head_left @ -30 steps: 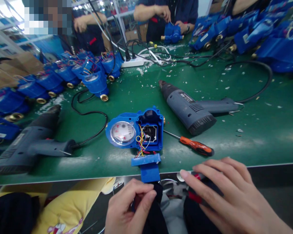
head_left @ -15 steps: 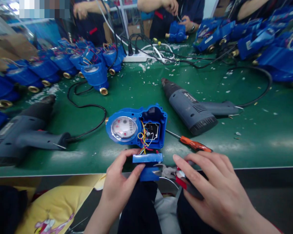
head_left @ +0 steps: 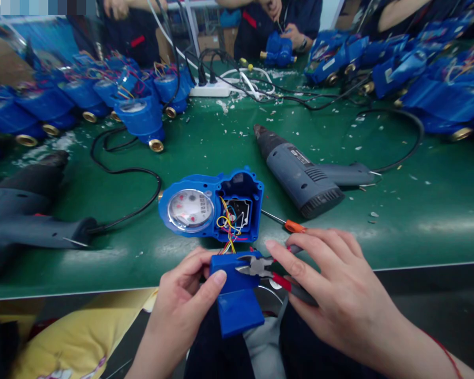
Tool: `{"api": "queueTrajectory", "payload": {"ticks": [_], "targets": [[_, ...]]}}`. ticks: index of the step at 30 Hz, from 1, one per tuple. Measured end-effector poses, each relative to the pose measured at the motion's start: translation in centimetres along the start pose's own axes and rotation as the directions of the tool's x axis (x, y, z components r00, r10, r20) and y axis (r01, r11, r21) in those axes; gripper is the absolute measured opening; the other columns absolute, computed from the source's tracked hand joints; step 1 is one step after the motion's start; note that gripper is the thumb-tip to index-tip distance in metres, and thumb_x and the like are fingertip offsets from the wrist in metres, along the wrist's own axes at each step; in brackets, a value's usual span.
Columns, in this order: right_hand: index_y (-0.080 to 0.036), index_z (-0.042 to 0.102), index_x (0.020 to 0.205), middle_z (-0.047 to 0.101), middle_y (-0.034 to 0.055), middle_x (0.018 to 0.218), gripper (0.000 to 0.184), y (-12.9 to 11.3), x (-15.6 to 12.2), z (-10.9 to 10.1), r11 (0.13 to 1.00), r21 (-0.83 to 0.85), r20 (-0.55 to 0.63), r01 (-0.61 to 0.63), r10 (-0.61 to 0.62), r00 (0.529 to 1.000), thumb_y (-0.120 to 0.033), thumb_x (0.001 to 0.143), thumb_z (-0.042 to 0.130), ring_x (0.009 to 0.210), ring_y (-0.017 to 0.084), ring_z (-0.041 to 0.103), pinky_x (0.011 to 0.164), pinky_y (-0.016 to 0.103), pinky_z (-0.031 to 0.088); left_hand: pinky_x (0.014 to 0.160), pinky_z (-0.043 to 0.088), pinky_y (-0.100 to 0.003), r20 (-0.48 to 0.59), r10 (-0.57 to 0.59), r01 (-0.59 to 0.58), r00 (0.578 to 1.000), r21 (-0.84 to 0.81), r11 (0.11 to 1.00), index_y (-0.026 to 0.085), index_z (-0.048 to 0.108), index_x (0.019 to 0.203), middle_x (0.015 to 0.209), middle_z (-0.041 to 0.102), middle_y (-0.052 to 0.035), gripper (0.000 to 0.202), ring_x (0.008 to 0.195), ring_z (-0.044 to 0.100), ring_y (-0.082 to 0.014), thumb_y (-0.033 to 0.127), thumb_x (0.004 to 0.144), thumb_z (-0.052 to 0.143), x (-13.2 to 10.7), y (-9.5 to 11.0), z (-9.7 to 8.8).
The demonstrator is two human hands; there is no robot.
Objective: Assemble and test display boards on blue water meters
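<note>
An open blue water meter [head_left: 211, 206] with a round dial and loose coloured wires lies on the green table [head_left: 418, 210] near its front edge. The wires run down to a blue cover piece [head_left: 237, 302], which my left hand [head_left: 185, 305] pinches at its left side. My right hand [head_left: 332, 287] is closed around red-handled cutting pliers [head_left: 260, 267]. Their metal jaws rest against the top of the blue cover piece, just below the wires.
A grey heat gun [head_left: 304, 173] lies right of the meter, another [head_left: 23, 210] at the left. An orange-handled screwdriver [head_left: 286, 223] lies between meter and right hand. Several blue meters [head_left: 134, 110] line the far left and right. Other people's hands [head_left: 288, 34] work opposite.
My right hand has brought the pliers up from below the table edge to the cover piece. My left hand has taken hold of the cover and lifted it slightly.
</note>
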State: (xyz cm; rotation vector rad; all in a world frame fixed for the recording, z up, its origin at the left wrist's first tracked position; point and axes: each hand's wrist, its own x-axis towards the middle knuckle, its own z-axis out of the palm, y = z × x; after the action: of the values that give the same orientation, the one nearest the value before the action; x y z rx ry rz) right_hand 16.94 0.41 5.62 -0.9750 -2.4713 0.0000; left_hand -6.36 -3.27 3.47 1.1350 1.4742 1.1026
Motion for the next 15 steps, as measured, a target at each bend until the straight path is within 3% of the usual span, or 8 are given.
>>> {"api": "queueTrajectory", "payload": {"ticks": [8, 15], "targets": [[-0.013, 0.067, 0.116, 0.066, 0.0102, 0.097, 0.026, 0.51, 0.60, -0.25, 0.994, -0.083, -0.019, 0.064, -0.065, 0.998, -0.012, 0.093, 0.054, 0.086, 0.028, 0.054, 0.075, 0.038, 0.040, 0.064, 0.047, -0.021, -0.004, -0.038, 0.038, 0.999, -0.014, 0.999, 0.021, 0.077, 0.085, 0.077, 0.059, -0.0015, 0.018, 0.071, 0.055, -0.0146, 0.037, 0.082, 0.071, -0.10, 0.05, -0.24], [-0.011, 0.067, 0.114, 0.068, 0.0081, 0.091, 0.024, 0.07, 0.53, 0.13, 0.996, -0.065, -0.054, 0.060, -0.063, 0.997, -0.011, 0.095, 0.053, 0.083, 0.025, 0.061, 0.072, 0.036, 0.048, 0.065, 0.044, -0.022, 0.029, -0.097, 0.099, 0.995, -0.092, 0.991, 0.020, 0.074, 0.083, 0.076, 0.057, 0.0003, 0.022, 0.071, 0.053, -0.0139, 0.042, 0.082, 0.072, -0.11, 0.11, -0.34]]}}
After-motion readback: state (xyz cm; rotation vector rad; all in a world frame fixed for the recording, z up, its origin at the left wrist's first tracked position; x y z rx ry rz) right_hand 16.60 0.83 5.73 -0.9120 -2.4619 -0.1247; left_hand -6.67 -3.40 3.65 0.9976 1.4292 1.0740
